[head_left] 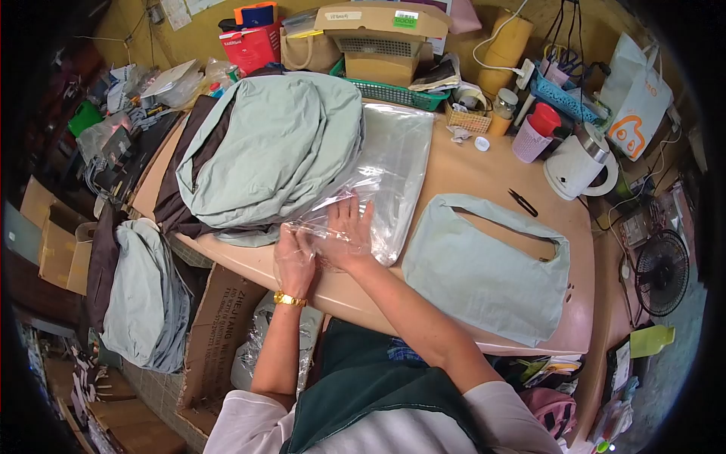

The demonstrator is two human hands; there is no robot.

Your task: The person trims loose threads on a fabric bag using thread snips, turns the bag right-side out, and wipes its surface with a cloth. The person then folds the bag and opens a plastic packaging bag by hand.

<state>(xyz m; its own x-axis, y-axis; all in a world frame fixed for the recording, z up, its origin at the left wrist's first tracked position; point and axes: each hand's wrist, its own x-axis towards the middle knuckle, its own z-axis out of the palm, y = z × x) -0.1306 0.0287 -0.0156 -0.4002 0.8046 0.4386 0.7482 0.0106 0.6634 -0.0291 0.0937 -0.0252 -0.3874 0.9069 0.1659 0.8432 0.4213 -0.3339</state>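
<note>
My left hand (293,256), with a gold watch at the wrist, has its fingers closed on the edge of a clear plastic bag (395,151). My right hand (349,231) has its fingers stretched out, with thin plastic over part of it; whether it is inside the bag's mouth I cannot tell. More clear bags lie flat beneath, in a stack. Left of them rises a pile of pale green fabric bags (265,144) with dark brown cloth around it. One pale green shoulder bag (484,280) lies flat to the right, its strap looped away from me.
Black thread snips (522,203) lie beyond the shoulder bag. A white kettle (578,163), a pink cup (532,142) and baskets line the table's far side. More fabric bags (144,295) hang at left, beside an open carton (223,340). A fan (662,272) stands at right.
</note>
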